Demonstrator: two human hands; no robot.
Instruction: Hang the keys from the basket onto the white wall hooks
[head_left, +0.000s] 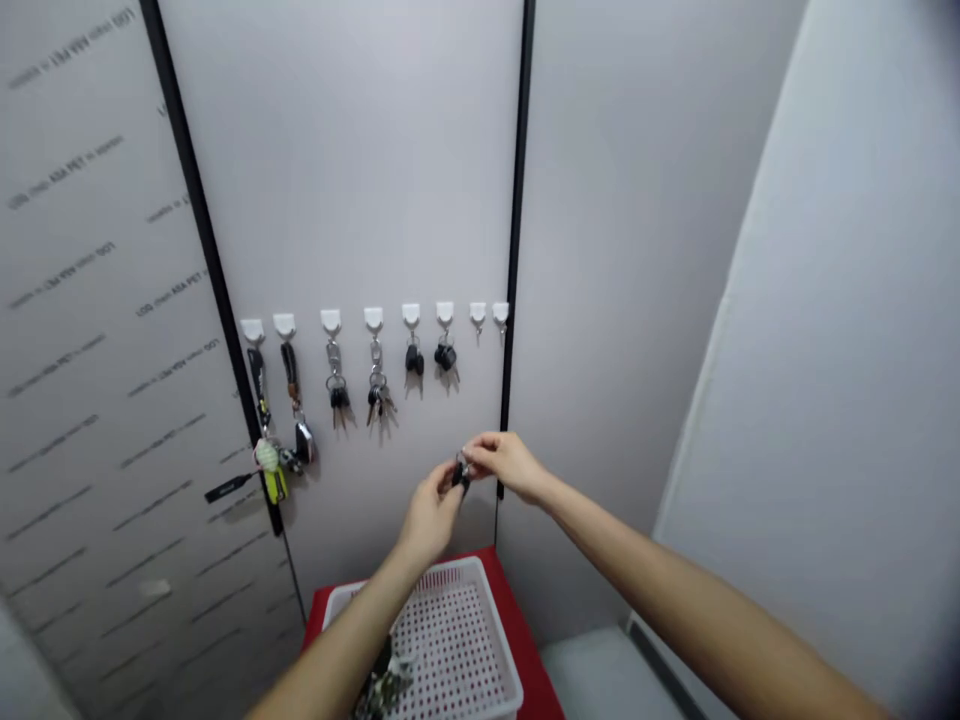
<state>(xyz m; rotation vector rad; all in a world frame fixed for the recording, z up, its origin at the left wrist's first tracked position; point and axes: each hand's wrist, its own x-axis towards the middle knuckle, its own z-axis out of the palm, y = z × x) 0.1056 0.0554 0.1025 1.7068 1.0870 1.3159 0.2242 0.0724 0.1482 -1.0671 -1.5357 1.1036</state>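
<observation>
Both my hands meet in front of the wall and pinch one small bunch of keys (460,473) with a black fob. My left hand (430,513) grips it from below and left, my right hand (505,463) from the right, fingers closed on its ring. Above them runs a row of white wall hooks (373,319). Several hooks on the left carry key bunches (338,390); the two rightmost hooks (489,314) are bare. Below, a white perforated basket (469,620) holds more keys (384,682) at its near left corner.
The basket sits on a red surface (529,655). Black vertical strips (515,230) divide the grey wall panels. A light partition (840,350) closes off the right side. A key bunch with a yellow-green tag (271,470) hangs lowest at the far left.
</observation>
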